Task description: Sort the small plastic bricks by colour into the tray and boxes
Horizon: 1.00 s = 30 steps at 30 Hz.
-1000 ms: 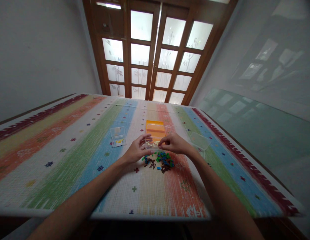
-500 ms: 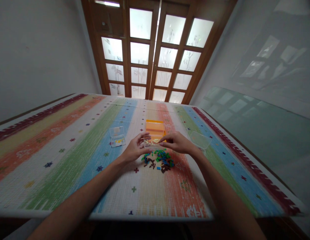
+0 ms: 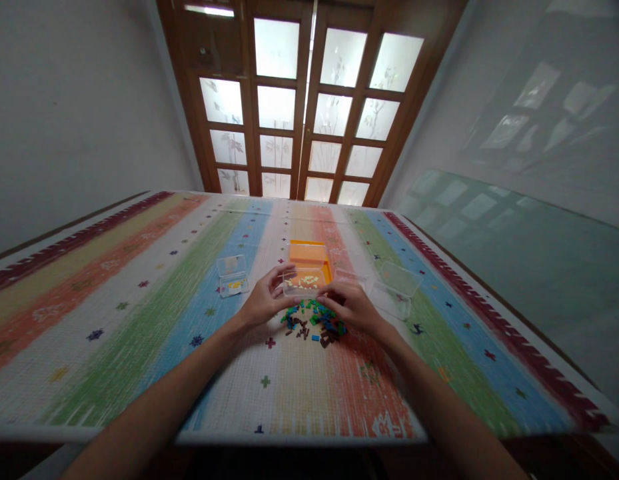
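Observation:
My left hand (image 3: 266,295) is curled around the left side of a clear plastic box (image 3: 290,291), with the thumb along its near edge. Small pale yellow pieces (image 3: 309,281) lie scattered inside the box. At the near right corner of the box is my right hand (image 3: 350,305), its thumb and fingertips drawn together. Whatever they pinch is too small or too hidden to make out. Just below both hands lies a loose heap of small green, blue and brown toy bricks (image 3: 304,329), partly covered by the right hand.
Behind the box stands an orange tray (image 3: 308,252). To the left, a small open clear case (image 3: 234,285) contains yellow pieces. An open clear container (image 3: 396,287) lies to the right. A striped cloth (image 3: 154,313) covers the table; wood-framed glass doors (image 3: 304,100) stand beyond.
My right hand has drawn back from above the pale pieces to the box's near right corner, nearer the brick heap. The box sits slightly farther left, with my left hand still on it.

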Available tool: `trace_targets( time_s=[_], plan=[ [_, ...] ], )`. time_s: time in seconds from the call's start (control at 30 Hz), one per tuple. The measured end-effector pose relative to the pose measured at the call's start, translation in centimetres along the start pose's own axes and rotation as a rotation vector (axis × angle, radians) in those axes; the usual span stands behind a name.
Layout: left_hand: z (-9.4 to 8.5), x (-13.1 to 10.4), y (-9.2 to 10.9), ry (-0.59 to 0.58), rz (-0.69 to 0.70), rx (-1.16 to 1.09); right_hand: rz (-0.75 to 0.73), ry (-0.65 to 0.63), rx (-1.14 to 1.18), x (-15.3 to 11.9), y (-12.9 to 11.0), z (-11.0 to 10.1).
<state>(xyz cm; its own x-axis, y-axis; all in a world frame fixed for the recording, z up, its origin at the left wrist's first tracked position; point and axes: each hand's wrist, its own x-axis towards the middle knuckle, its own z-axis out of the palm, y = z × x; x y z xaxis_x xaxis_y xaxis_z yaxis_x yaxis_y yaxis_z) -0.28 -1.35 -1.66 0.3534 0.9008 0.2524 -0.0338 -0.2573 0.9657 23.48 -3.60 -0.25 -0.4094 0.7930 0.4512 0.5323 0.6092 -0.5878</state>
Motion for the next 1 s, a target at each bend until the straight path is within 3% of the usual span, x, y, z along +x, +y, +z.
trace_targets(
  time_s=[0.1,0.23,0.4,0.67,1.0],
  plan=[
    [0.0,-0.1,0.3,0.025,0.15,0.207,-0.006,0.047,0.003,-0.1,-0.1,0.3],
    [0.0,-0.4,0.8,0.143,0.369,0.561,0.045,0.062,-0.006,-0.4,-0.1,0.5],
    [0.3,-1.0,1.0,0.213,0.522,0.844,0.085,0.079,0.003,-0.6,0.3,1.0],
    [1.0,-1.2,1.0,0.048,0.547,0.996,0.044,0.103,-0.03,-0.3,0.0,1.9],
    [0.1,-0.4,1.4,0.032,0.482,1.042,0.099,0.117,-0.023,-0.4,0.0,1.3]
  ],
)
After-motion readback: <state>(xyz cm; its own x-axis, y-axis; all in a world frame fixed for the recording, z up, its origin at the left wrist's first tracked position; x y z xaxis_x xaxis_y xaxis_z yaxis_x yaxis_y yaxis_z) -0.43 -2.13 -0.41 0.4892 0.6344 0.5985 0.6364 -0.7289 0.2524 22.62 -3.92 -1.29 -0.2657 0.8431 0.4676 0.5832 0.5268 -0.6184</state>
